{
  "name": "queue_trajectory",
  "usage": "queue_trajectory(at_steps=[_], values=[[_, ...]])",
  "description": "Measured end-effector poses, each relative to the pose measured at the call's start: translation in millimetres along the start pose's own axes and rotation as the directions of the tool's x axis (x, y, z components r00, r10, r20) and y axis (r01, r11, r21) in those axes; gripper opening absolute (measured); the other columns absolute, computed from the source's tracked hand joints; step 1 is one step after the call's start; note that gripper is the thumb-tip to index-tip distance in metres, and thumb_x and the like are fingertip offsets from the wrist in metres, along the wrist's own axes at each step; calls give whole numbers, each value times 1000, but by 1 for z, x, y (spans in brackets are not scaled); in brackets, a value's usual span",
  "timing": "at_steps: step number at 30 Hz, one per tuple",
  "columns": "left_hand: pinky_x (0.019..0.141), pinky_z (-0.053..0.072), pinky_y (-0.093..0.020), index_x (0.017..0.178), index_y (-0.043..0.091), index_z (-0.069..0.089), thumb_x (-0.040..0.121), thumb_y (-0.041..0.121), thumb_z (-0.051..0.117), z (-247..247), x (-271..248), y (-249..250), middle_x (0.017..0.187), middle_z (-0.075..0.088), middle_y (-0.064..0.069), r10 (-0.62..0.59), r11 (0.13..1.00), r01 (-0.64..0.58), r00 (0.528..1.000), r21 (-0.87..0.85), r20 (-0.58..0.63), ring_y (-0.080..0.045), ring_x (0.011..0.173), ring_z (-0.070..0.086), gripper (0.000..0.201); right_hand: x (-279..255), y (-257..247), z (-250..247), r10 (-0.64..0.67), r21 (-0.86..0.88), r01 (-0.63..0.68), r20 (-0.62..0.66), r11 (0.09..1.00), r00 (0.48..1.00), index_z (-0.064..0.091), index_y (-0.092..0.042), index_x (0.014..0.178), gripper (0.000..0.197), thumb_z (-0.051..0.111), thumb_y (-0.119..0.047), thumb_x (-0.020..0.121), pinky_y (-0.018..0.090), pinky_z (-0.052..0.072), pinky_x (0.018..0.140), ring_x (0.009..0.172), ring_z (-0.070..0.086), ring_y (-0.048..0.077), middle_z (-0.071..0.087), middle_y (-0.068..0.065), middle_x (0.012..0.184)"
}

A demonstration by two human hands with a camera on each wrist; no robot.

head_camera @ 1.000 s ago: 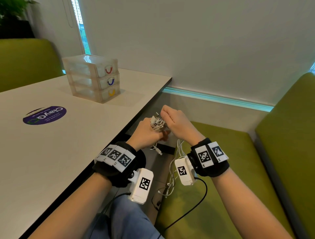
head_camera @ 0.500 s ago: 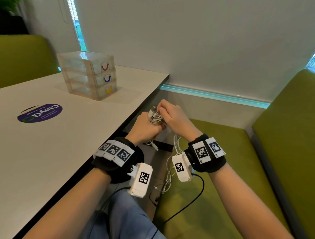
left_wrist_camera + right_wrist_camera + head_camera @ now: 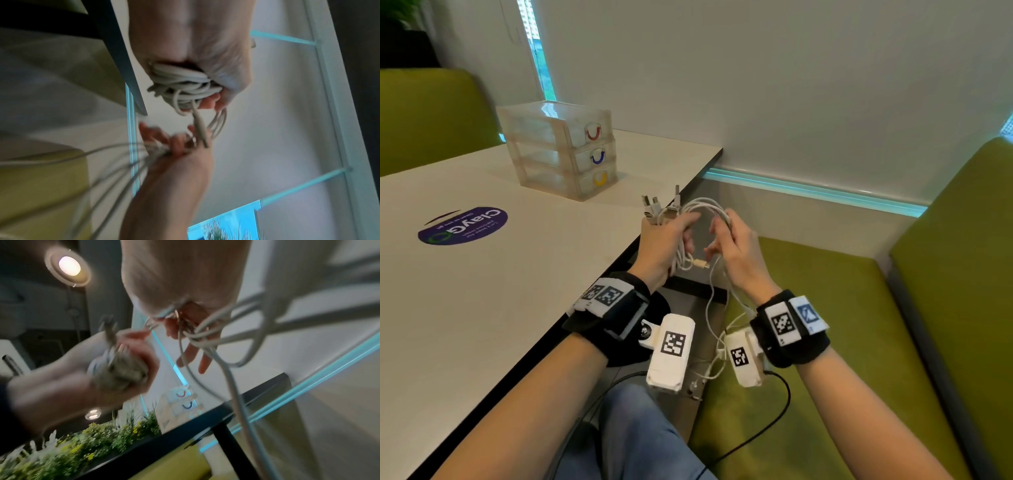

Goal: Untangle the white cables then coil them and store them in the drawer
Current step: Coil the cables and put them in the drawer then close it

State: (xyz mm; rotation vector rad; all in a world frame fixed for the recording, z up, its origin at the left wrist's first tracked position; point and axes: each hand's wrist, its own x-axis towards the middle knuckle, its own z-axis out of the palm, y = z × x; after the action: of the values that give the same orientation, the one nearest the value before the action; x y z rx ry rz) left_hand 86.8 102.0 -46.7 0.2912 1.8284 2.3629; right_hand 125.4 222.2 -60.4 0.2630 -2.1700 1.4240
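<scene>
The white cables arch between my two hands, just off the table's near corner. My left hand grips a coiled bundle of them, with several plugs sticking up above the fist. My right hand holds a loop of the cables, which runs across its curled fingers. One connector pokes out between the hands. Loose cable lengths hang down past my right wrist toward the seat. The clear three-drawer unit stands shut on the table, beyond my left hand.
The white table is on my left and carries a purple round sticker. A green bench seat is under and to the right of my hands. A black wire trails from the right wrist camera.
My hands were pressed together on the bundle; now they have come apart and the right hand has drawn a loop of cable out to the right. The plugs now stand clear above the left fist.
</scene>
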Motion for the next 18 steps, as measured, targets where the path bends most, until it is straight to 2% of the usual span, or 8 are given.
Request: queue_trajectory(at_steps=[2,4,7,9,11,12,15,18], values=[[49,46,-20,67,15,57,86,16,61,7,-3,-1,51,56,4,81,996,-82,996,-38,-40,-6,44,53,20,-8,1,9,18,58,-19,10,998,1000,45,-7,102,17,37,-18,91,44,48,53,55,51,30,49,9,71],[74,54,-26,81,14,65,86,10,61,10,-6,-3,73,67,2,162,985,-167,983,-54,-82,-9,70,63,8,-13,-1,12,72,222,-86,69,971,995,40,-11,119,36,36,-20,85,33,39,43,48,42,22,45,8,72],[97,49,-40,93,14,66,85,12,62,7,-8,-3,99,67,-7,190,978,-190,982,-83,-14,-19,99,62,10,-16,-1,11,146,290,-210,226,934,963,29,-23,134,66,45,-50,76,16,32,44,54,38,3,44,-4,84],[95,50,-40,95,11,64,83,15,62,8,-13,0,109,66,-12,222,974,-216,971,-72,92,-22,104,62,13,-19,-1,12,138,212,-209,306,954,942,21,-21,138,88,57,-53,65,11,45,64,80,51,-2,48,-7,107],[93,50,-27,100,1,60,88,9,58,11,-15,0,116,65,-15,249,967,-253,955,3,161,-18,104,63,15,-18,-1,10,174,201,-261,370,944,913,21,-16,138,92,70,-35,63,14,45,93,107,51,-1,47,-9,121],[92,49,-19,102,-1,58,89,6,57,12,-16,0,115,66,-15,252,962,-267,949,58,190,-13,102,63,15,-17,-1,8,189,178,-280,405,943,895,23,-15,138,88,71,-25,64,16,41,99,112,50,0,48,-10,122],[90,46,-9,98,17,52,86,5,61,12,-18,-2,105,68,-7,221,944,-284,923,168,316,-5,99,64,19,-19,-3,7,224,78,-283,431,956,874,37,-18,128,70,72,-7,68,16,40,101,113,53,5,54,-3,119],[94,48,-18,116,25,49,76,10,72,12,-17,-5,99,69,-4,204,909,-307,918,283,340,-11,98,66,49,-23,-7,9,181,176,-257,359,950,915,39,-19,123,69,71,10,69,0,40,85,102,52,-7,53,-8,112]])
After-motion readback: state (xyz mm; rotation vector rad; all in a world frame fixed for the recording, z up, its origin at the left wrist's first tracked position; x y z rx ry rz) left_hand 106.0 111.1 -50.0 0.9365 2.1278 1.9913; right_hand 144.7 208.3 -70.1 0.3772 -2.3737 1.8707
